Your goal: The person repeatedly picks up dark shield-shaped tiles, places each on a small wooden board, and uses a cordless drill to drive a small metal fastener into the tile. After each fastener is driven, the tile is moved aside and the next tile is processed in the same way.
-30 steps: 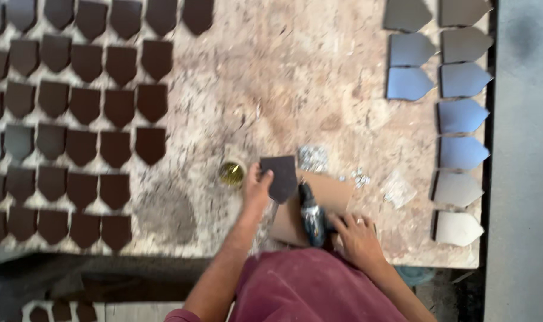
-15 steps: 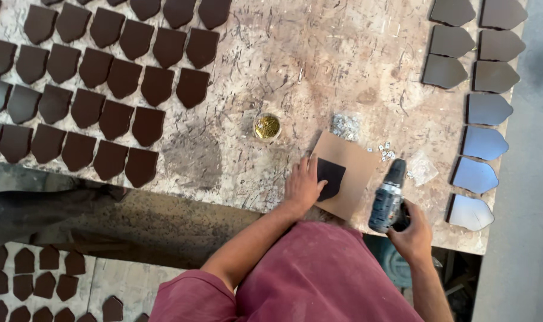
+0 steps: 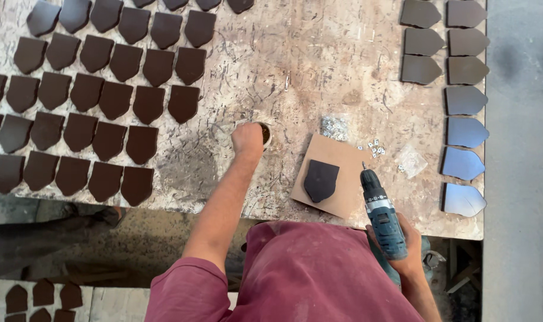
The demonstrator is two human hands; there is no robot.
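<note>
We see left hand [image 3: 247, 138] over small round brass-coloured cup [image 3: 264, 133] on scuffed table [image 3: 295, 65], fingers curled into it, grip unclear. Right hand [image 3: 405, 250] wrapped tight round blue cordless drill [image 3: 381, 216], bit up. Dark shield-shaped piece [image 3: 321, 180] lies on brown cardboard sheet [image 3: 337, 156] between hands.

A worn, scratched and stained tabletop [image 3: 319, 65] carries matt dark-brown shield-shaped pieces [image 3: 110, 101] at left and smoother grey ones [image 3: 465, 131], faintly sheened, at right. A dull black piece [image 3: 321, 180] lies on plain brown cardboard [image 3: 349, 161]. The drill [image 3: 381, 216] shows blue and black plastic.
</note>
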